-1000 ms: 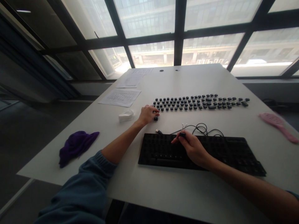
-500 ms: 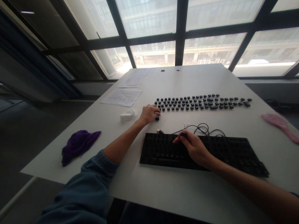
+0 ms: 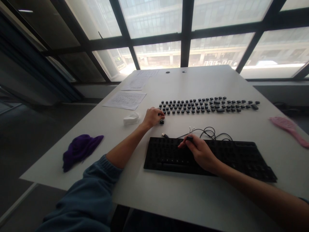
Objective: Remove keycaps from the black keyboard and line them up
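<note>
My left hand (image 3: 152, 117) is at the left end of several rows of loose black keycaps (image 3: 183, 109). Its fingers are pinched on a small dark keycap (image 3: 159, 114), partly hidden by them. Just below those fingertips a single keycap (image 3: 162, 122) lies on the table. My right hand (image 3: 199, 150) is closed around a keycap puller (image 3: 190, 138) with a black handle, its two thin wire prongs pointing up. That hand hovers over a black keyboard (image 3: 166, 151), whose middle it partly covers. Some keys still show along the keyboard's near rows.
Behind the keyboard lie its coiled cable (image 3: 209, 132) and USB plug (image 3: 165, 135). A white crumpled packet (image 3: 131, 119), printed sheets (image 3: 124, 100) and a purple cloth (image 3: 80, 151) are on the left of the white table (image 3: 135, 190). A pink hairbrush (image 3: 287, 126) rests at the right edge.
The view has shifted very slightly. My left fingers have drawn a little closer together beside the keycaps; my right hand holds the puller in the same place.
</note>
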Demonstrator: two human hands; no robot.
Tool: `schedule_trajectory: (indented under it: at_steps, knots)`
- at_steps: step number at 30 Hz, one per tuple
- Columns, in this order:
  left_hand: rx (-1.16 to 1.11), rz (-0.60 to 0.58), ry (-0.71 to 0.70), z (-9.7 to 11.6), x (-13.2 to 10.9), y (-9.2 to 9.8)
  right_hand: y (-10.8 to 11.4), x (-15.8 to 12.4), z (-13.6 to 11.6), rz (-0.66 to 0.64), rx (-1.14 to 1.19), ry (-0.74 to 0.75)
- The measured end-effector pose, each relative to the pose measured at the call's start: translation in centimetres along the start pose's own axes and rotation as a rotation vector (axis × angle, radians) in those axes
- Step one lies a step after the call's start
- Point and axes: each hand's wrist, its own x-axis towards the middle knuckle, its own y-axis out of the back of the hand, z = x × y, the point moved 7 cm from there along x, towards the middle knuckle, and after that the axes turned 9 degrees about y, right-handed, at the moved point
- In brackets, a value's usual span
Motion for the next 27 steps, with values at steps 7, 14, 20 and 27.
schedule_trajectory:
  at_steps: [7,14,20,27]
  knots:
    - [-0.031,0.028,0.016,-0.8,0.1,0.0,-0.1,0.1,-0.1,0.000,0.007,0.008]
    - [-0.040,0.008,-0.006,-0.7,-0.1,0.2,0.0,0.0,0.0,0.001,0.003,0.011]
    - [-0.057,0.010,-0.021,-0.3,0.1,0.6,0.0,0.0,0.0,-0.001,0.013,0.009]
    - [-0.205,0.081,-0.069,2.5,-3.1,5.6,0.1,0.0,-0.2,0.005,0.009,0.010]
